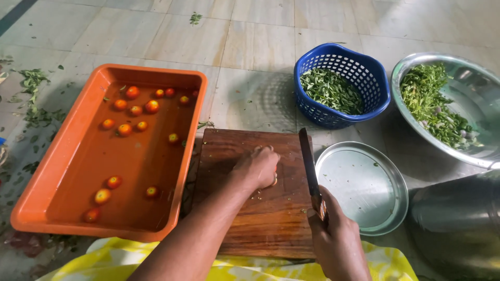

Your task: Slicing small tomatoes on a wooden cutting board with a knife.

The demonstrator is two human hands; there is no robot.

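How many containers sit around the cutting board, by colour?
Orange: 1, tray
Blue: 1, basket
Silver metal: 3, bowl, plate, pot partly out of view
Total: 5

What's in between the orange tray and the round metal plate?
The head view shows the wooden cutting board between the orange tray and the metal plate. On it, the left hand covers something small, and the right hand holds a knife.

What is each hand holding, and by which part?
The right hand holds a knife by its handle, blade over the wooden cutting board. The left hand presses a small tomato, mostly hidden, against the board.
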